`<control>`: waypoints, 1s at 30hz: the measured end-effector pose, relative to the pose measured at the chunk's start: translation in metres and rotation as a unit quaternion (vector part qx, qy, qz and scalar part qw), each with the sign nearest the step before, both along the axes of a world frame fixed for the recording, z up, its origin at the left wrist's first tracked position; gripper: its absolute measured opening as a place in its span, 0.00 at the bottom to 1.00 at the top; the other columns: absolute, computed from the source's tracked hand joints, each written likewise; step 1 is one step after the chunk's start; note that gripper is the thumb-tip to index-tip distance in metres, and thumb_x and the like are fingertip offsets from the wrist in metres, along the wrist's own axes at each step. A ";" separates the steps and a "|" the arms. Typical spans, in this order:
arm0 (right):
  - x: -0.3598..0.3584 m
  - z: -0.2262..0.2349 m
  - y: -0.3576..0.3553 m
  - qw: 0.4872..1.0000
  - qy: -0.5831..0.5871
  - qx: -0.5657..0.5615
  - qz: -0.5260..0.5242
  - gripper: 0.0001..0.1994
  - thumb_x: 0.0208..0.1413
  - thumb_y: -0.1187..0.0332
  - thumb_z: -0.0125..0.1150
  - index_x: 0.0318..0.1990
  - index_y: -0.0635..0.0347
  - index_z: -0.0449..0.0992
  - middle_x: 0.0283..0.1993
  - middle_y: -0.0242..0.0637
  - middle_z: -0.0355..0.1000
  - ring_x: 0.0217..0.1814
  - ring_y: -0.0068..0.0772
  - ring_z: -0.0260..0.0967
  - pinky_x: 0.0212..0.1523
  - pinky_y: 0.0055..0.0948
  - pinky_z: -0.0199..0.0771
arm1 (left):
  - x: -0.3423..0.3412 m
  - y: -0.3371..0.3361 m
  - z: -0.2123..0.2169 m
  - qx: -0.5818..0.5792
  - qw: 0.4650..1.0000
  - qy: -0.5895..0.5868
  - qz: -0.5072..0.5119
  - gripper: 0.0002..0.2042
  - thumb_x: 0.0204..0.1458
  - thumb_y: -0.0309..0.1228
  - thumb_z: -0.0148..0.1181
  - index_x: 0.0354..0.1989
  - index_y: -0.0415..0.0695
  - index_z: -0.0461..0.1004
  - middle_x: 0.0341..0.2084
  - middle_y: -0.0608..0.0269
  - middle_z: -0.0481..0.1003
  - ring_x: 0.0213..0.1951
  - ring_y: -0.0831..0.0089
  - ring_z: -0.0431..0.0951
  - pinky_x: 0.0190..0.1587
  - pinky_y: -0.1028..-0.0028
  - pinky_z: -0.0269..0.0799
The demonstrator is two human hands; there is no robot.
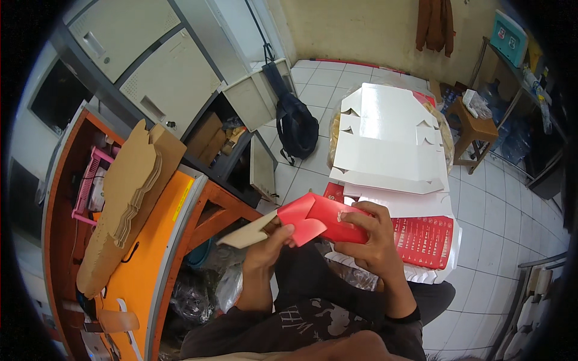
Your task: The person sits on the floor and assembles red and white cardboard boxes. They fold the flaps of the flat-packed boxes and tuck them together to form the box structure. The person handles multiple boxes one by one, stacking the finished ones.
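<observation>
A red cardboard box (311,212), partly folded, is held up over my lap between both hands. Its pale tan flap (248,233) sticks out at the left end. My left hand (265,253) pinches the box's left side, thumb on the red panel beside a curled tab. On the right end, the fingers of my right hand (378,236) wrap over the red face. Just beyond my right hand lies a stack of flat box blanks, with white blanks (388,147) on top and red printed ones (422,242) showing nearer me.
At left, folded brown cardboard (129,192) rests on an orange-topped table (158,256). Metal lockers (171,78) stand behind it, one lower door open. A dark backpack (295,129) hangs near them. A brown stool (472,129) stands far right; clear plastic bags (195,295) lie under the table.
</observation>
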State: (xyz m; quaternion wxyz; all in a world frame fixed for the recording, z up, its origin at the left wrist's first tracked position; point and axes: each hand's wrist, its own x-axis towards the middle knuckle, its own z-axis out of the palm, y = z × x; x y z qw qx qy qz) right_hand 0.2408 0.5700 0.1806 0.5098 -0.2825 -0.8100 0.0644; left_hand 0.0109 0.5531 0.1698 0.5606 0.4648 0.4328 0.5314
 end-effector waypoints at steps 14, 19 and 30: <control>-0.051 -0.010 -0.011 0.995 0.100 0.002 -0.024 0.09 0.27 0.76 0.62 0.20 0.48 0.78 0.46 0.36 0.66 0.53 0.49 0.56 0.49 0.41 0.65 | 0.040 -0.019 0.002 0.053 0.981 -0.120 0.139 0.10 0.54 0.24 0.57 0.43 0.42 0.68 0.29 0.66 0.71 0.21 0.83 0.64 0.22 0.81 0.62; -0.053 -0.005 -0.012 0.992 0.123 -0.003 -0.019 0.09 0.29 0.76 0.62 0.20 0.47 0.78 0.45 0.36 0.66 0.53 0.48 0.56 0.48 0.40 0.64 | 0.015 -0.016 -0.028 0.129 0.965 -0.215 0.083 0.09 0.54 0.24 0.57 0.43 0.44 0.68 0.33 0.66 0.71 0.25 0.82 0.67 0.27 0.80 0.65; -0.043 -0.008 0.002 0.980 0.116 -0.161 0.029 0.08 0.34 0.78 0.57 0.21 0.52 0.79 0.49 0.39 0.62 0.55 0.42 0.57 0.54 0.37 0.58 | 0.001 -0.016 -0.040 0.246 0.966 0.060 -0.046 0.24 0.46 0.44 0.66 0.44 0.43 0.64 0.48 0.58 0.66 0.47 0.68 0.67 0.51 0.67 0.62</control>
